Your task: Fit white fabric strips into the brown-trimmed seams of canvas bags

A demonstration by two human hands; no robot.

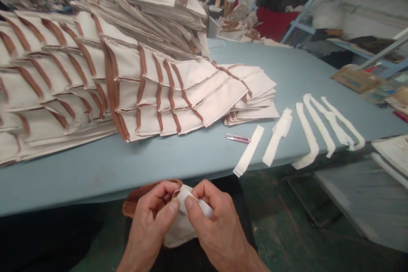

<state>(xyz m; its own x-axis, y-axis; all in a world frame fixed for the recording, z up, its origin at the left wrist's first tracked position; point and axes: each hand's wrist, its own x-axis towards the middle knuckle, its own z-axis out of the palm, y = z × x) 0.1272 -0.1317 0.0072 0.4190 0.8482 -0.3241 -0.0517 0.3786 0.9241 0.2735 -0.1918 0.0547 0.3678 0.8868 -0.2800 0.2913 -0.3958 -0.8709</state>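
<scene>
Over my lap, just in front of the table edge, both hands work at a white fabric piece with brown trim (180,231). My left hand (156,212) is closed, pinching the piece where its brown edge meets the white cloth. A small white strip (204,208) lies folded between the thumb and fingers of my right hand (213,216), which is closed too. The thumbs are close together. Part of the brown trim (135,202) sticks out behind my left hand. What the fingertips cover underneath is hidden.
A blue-covered table (79,174) carries stacked white fabric pieces with brown edging (159,93). Thread snips (237,138) lie beside white strips (248,151). Longer curved white strips (321,127) are at the right. A cardboard box (355,78) stands near the shelves (306,21).
</scene>
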